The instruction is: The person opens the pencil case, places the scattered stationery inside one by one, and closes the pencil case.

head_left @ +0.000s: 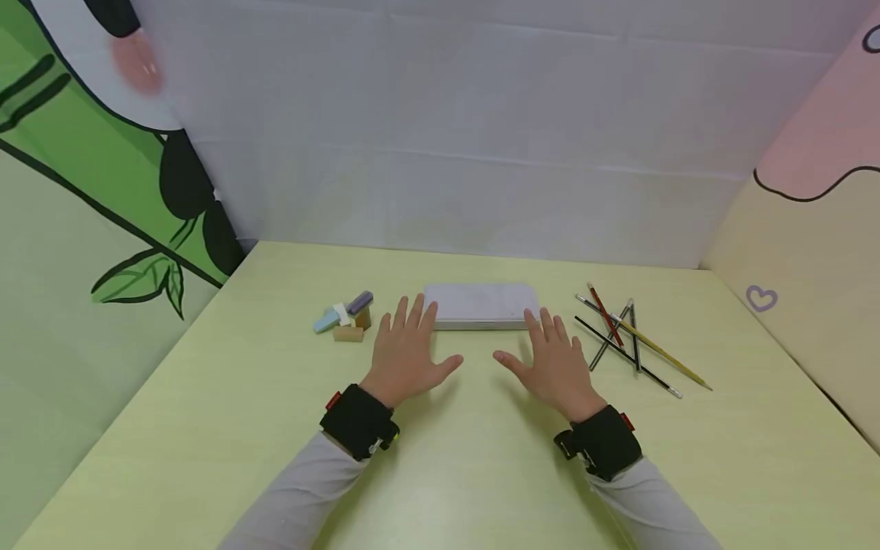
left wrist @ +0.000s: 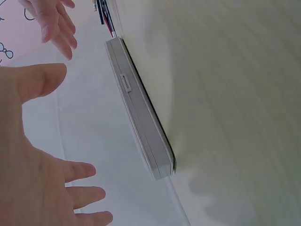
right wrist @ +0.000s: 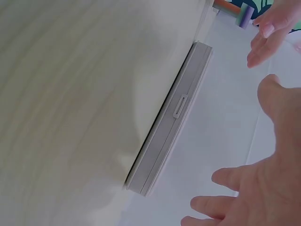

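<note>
A flat, pale hinged case [head_left: 481, 303] with a small latch [left wrist: 126, 83] on its front side lies closed on the table. My left hand [head_left: 406, 359] is held palm down over the table at the case's near left corner, fingers straight and spread, thumb pointing inward. On the opposite side, my right hand [head_left: 553, 367] mirrors it near the right corner, also with spread fingers. Both wrist views show a gap between the fingers and the case. Neither hand holds anything.
Left of the case sits a small pile of blocks [head_left: 348, 334], light blue, purple, white and tan. Several pencils [head_left: 653, 347], black, red and yellow, lie crossed over one another to the right. A white cloth backdrop [head_left: 467, 153] and painted side panels border the table [head_left: 467, 489].
</note>
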Demonstrator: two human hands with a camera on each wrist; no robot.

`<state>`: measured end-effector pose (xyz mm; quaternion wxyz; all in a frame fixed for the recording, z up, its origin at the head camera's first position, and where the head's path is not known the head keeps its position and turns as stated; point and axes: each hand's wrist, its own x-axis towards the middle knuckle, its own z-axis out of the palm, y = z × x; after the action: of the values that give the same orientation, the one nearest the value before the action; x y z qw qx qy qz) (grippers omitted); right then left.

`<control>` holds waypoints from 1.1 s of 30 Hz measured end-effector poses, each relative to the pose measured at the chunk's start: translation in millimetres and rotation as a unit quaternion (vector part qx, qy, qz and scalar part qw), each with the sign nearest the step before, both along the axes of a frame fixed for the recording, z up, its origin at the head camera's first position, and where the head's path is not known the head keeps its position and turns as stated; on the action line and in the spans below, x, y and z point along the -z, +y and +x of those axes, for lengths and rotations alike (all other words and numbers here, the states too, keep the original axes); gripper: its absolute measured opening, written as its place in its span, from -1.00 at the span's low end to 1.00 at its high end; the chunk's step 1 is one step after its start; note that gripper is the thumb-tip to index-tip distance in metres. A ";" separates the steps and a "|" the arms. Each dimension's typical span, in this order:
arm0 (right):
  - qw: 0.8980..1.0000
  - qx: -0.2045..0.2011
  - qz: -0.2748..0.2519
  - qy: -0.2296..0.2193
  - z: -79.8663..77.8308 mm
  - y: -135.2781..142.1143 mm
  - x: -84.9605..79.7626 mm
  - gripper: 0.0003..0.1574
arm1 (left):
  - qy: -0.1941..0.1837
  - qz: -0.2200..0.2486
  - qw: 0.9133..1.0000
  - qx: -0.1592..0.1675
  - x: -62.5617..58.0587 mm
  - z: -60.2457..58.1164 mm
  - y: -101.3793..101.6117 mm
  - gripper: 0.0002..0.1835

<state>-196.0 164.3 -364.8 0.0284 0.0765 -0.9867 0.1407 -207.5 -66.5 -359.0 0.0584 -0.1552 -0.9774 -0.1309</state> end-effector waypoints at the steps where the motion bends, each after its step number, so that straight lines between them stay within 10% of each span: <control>1: 1.000 0.000 0.002 -0.002 -0.1 0.1 -0.3 0.14 | -0.001 -0.006 1.000 0.004 -0.6 -1.8 0.0 -0.01; 33: 1.000 -0.008 -0.004 0.016 -1.5 0.9 8.5 0.08 | -0.018 -0.122 0.989 0.081 -12.9 -74.6 6.1 -0.05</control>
<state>-197.5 165.2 -373.3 0.0431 0.0864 -0.9850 0.1433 -282.1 -60.4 -346.1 0.0112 -0.2371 -0.9713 -0.0181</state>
